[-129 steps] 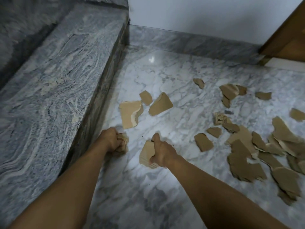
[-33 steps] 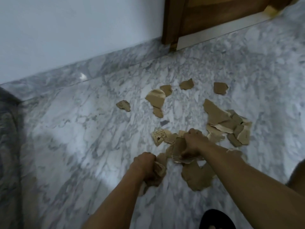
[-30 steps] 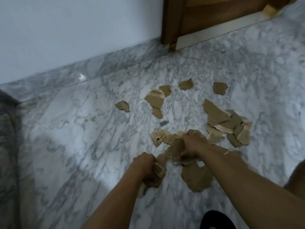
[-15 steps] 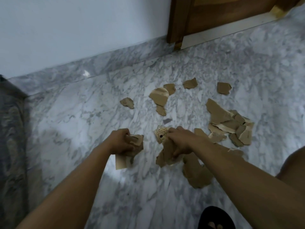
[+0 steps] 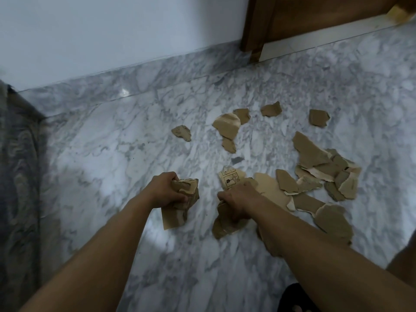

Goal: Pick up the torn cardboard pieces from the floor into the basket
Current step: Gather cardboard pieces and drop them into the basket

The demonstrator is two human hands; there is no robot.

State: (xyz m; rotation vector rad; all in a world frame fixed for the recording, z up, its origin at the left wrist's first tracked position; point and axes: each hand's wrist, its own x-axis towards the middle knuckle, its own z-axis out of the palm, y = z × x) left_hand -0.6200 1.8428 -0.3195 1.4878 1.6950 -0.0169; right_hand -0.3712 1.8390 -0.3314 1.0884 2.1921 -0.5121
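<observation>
Several torn brown cardboard pieces lie scattered on the marble floor (image 5: 112, 154). My left hand (image 5: 165, 191) is shut on a bunch of cardboard pieces (image 5: 182, 203) held just above the floor. My right hand (image 5: 240, 198) is shut on another bunch of pieces (image 5: 225, 224), right beside a scrap with a printed label (image 5: 229, 179). A heap of pieces (image 5: 326, 170) lies to the right of my right hand. Smaller scraps (image 5: 227, 126) lie farther off. No basket is in view.
A white wall with a marble skirting (image 5: 135, 79) runs along the back. A wooden door frame (image 5: 254, 25) stands at the top right. A grey stone step (image 5: 15, 165) borders the left. A dark slipper (image 5: 297, 298) shows at the bottom right.
Both hands have moved from the stone step to the main scatter of pieces. In the last second both bunches rose slightly and my left hand shifted left, away from my right.
</observation>
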